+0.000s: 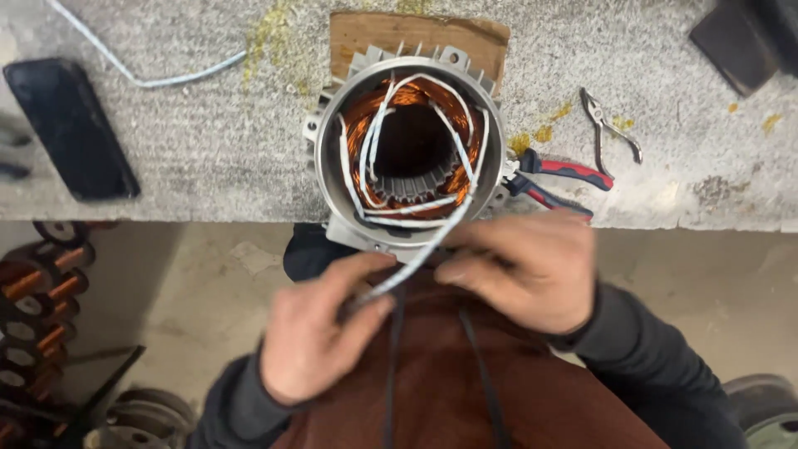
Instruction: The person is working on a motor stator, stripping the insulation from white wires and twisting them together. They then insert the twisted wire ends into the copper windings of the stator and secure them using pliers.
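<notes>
- Workbench: grey speckled stone-like bench top point(208, 141) spans the upper part of the view; its near edge runs across just above the hands.
- Stator: round grey cast-metal motor housing point(411, 241) with copper windings point(359, 116) inside stands on end at the bench edge, bore facing up, on a brown wooden block point(416, 35). White sleeved lead wires point(378, 125) loop across the bore.
- Task item: one white sleeved lead point(428, 249) leaves the housing's near rim and runs diagonally down toward the person, its long axis slanting from upper right to lower left.
- Left hand point(312, 333): closed, thumb and fingers pinching the lower free end of that lead. It lies below and left of the housing.
- Right hand point(532, 270): fingers curled shut on the same lead higher up, just beside the housing rim; motion blur hides the exact contact. This hand is nearer the stator.
- Relation: the lead is held between both hands, the housing directly beyond them; the other leads in the bore crowd the exit point.
- Surroundings: red-and-blue-handled pliers point(565, 170) lie just right of the housing, near the right hand; small bare-metal pliers point(611, 125) beyond them; a black flat phone-like slab point(71, 129) well apart at left; a loose white cord point(166, 79) behind it.
- Floor: copper-wound coils point(37, 308) stacked at lower left.
</notes>
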